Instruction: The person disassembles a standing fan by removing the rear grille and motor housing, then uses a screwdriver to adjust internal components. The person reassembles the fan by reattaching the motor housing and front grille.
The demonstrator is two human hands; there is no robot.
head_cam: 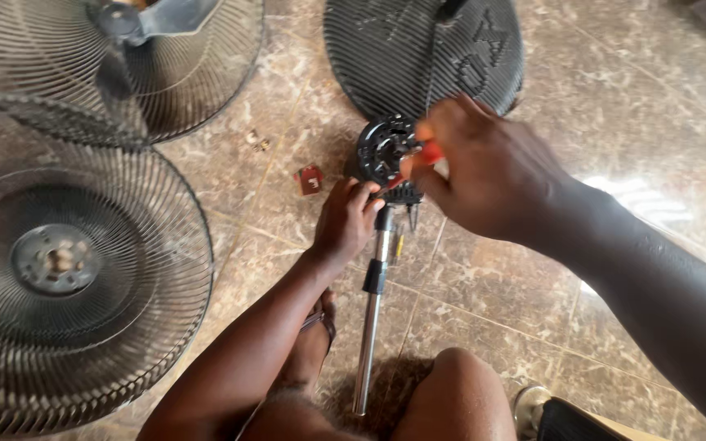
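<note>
Glossy brown marble-look tiled floor (549, 310) under everything, shot looking straight down. Left hand (345, 222) clamped around the top of a shiny chrome metal fan pole (372, 302), right below the round black plastic fan motor housing (386, 151). Right hand (484, 175) closed tight on a red-handled screwdriver (426, 155), tip poking at the housing face. Beyond that, round black ribbed plastic fan base (422, 49). Off to the left, big grey wire fan guard (67, 269), second wire guard with blades (157, 57) further back. Small red plastic piece (310, 180) lying on the tiles just beside the housing.
</note>
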